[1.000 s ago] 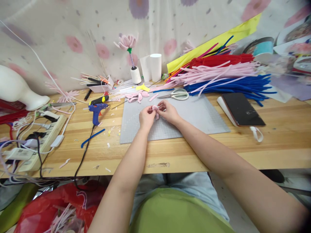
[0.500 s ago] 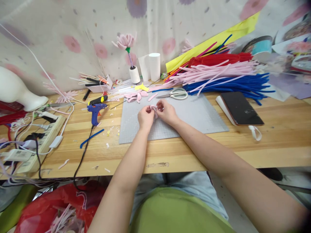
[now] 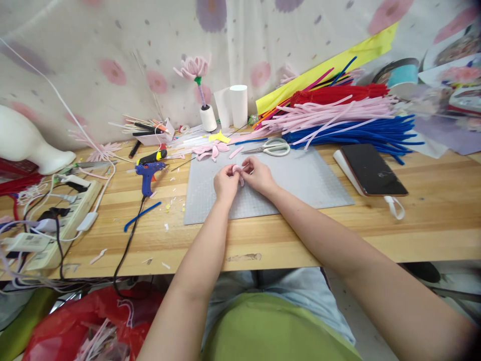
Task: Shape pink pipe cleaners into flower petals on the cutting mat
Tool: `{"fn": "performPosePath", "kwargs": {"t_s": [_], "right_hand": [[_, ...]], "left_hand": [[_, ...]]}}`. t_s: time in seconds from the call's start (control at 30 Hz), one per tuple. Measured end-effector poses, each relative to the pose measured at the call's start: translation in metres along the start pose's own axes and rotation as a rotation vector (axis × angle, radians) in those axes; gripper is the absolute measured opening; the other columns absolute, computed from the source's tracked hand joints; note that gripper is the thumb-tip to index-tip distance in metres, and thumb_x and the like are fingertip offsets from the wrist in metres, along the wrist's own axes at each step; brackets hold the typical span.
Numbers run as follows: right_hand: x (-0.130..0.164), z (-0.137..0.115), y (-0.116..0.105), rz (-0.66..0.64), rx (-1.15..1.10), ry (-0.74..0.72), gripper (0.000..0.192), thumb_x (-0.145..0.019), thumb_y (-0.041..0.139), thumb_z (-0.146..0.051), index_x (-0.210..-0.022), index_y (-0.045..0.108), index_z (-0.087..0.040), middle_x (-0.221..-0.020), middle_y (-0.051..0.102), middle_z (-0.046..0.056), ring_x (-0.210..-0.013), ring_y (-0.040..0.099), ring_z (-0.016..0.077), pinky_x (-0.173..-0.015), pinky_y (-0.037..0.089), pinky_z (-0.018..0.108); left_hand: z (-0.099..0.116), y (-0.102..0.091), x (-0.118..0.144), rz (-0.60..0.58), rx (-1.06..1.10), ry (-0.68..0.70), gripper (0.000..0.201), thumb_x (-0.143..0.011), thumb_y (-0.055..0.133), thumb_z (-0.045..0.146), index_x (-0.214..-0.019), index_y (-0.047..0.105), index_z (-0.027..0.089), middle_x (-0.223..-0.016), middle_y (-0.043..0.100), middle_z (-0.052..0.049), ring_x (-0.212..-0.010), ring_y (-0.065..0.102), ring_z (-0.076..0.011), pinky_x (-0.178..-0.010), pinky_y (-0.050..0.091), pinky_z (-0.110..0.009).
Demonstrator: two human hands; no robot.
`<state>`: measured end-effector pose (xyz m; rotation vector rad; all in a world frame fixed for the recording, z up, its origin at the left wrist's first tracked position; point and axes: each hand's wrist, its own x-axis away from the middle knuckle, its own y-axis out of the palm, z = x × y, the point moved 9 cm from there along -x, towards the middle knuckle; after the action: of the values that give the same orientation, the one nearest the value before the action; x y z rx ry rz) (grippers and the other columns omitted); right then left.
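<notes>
Over the grey cutting mat (image 3: pixel 300 185) my left hand (image 3: pixel 224 183) and my right hand (image 3: pixel 259 175) meet, both pinching a small bent piece of pink pipe cleaner (image 3: pixel 238 170) between their fingertips. The piece is mostly hidden by my fingers. Just behind my hands lie several finished pink petal loops (image 3: pixel 210 149) and a pair of white-handled scissors (image 3: pixel 272 147) at the mat's far edge.
A blue glue gun (image 3: pixel 148 173) with its black cord lies left of the mat, a power strip (image 3: pixel 62 215) further left. Stacks of pink, blue and red pipe cleaners (image 3: pixel 349 123) fill the back right. A dark phone (image 3: pixel 372 169) lies right of the mat. A pink flower (image 3: pixel 195 67) stands at the back.
My fingers have shifted slightly on the pink piece; the hands stay in the same place over the mat. The view has tilted a little.
</notes>
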<state>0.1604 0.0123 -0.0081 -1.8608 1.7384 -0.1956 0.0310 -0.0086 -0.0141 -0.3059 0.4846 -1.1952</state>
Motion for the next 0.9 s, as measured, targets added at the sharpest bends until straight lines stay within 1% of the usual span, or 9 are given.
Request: {"fn": "performPosePath", "kwargs": {"t_s": [0.17,0.3,0.4,0.47,0.57,0.73,0.8,0.9], "right_hand": [[0.002,-0.006,-0.004,0.032,0.051,-0.017,0.018,-0.070,0.056,-0.024,-0.087,0.051,-0.021,-0.074,0.066,0.000,-0.068,0.061,0.0146,-0.065,0.044,0.026],[0.002,-0.006,-0.003,0.032,0.058,-0.033,0.017,-0.071,0.056,-0.026,-0.087,0.052,-0.021,-0.074,0.067,0.000,-0.067,0.061,0.0145,-0.064,0.043,0.026],[0.000,0.001,0.001,0.002,0.020,-0.012,0.016,-0.074,0.055,-0.028,-0.088,0.053,-0.021,-0.074,0.068,-0.001,-0.067,0.062,0.0143,-0.065,0.043,0.026],[-0.002,0.007,0.003,-0.021,-0.022,0.013,0.017,-0.074,0.056,-0.026,-0.090,0.054,-0.022,-0.074,0.069,-0.001,-0.068,0.063,0.0141,-0.066,0.043,0.026],[-0.003,0.012,0.004,-0.042,-0.049,0.031,0.020,-0.073,0.057,-0.026,-0.093,0.055,-0.022,-0.072,0.069,-0.002,-0.070,0.064,0.0144,-0.067,0.044,0.026],[0.000,0.004,0.002,-0.022,0.039,0.026,0.020,-0.075,0.056,-0.036,-0.091,0.056,-0.023,-0.072,0.069,-0.001,-0.071,0.064,0.0159,-0.064,0.043,0.027],[0.002,0.000,-0.001,0.002,0.085,0.014,0.020,-0.075,0.056,-0.036,-0.090,0.056,-0.022,-0.072,0.069,0.000,-0.071,0.064,0.0164,-0.065,0.042,0.027],[0.004,-0.004,-0.003,0.028,0.128,-0.005,0.019,-0.073,0.057,-0.029,-0.091,0.055,-0.022,-0.075,0.069,0.000,-0.072,0.064,0.0166,-0.065,0.043,0.027]], "left_hand": [[0.006,-0.007,0.003,0.029,-0.103,-0.026,0.018,-0.073,0.054,0.020,-0.086,0.067,0.020,-0.081,0.069,-0.002,-0.073,0.061,-0.0134,-0.070,0.044,-0.024],[0.012,-0.010,0.005,0.055,-0.168,-0.006,0.020,-0.076,0.053,0.022,-0.090,0.067,0.021,-0.084,0.069,-0.004,-0.079,0.061,-0.0160,-0.076,0.044,-0.027],[0.015,-0.004,0.005,0.000,-0.095,0.044,0.027,-0.077,0.054,0.024,-0.101,0.065,0.021,-0.097,0.068,-0.005,-0.089,0.061,-0.0167,-0.081,0.043,-0.026],[0.015,0.000,0.004,-0.039,-0.043,0.059,0.029,-0.077,0.054,0.024,-0.105,0.064,0.021,-0.102,0.068,-0.005,-0.090,0.061,-0.0157,-0.082,0.043,-0.025],[0.011,0.000,0.003,-0.037,-0.035,0.040,0.026,-0.079,0.053,0.027,-0.100,0.065,0.020,-0.096,0.069,-0.004,-0.086,0.062,-0.0146,-0.079,0.044,-0.023],[0.012,0.003,0.006,-0.071,-0.099,0.043,0.024,-0.082,0.046,0.029,-0.087,0.068,0.021,-0.069,0.068,-0.001,-0.071,0.061,-0.0134,-0.069,0.043,-0.022],[0.013,0.001,0.006,-0.046,-0.132,0.038,0.022,-0.080,0.048,0.027,-0.083,0.068,0.021,-0.070,0.068,-0.001,-0.069,0.060,-0.0135,-0.066,0.042,-0.022],[0.012,-0.004,0.006,-0.008,-0.151,0.009,0.019,-0.078,0.050,0.024,-0.084,0.068,0.022,-0.078,0.069,-0.003,-0.074,0.060,-0.0150,-0.068,0.042,-0.023]]}}
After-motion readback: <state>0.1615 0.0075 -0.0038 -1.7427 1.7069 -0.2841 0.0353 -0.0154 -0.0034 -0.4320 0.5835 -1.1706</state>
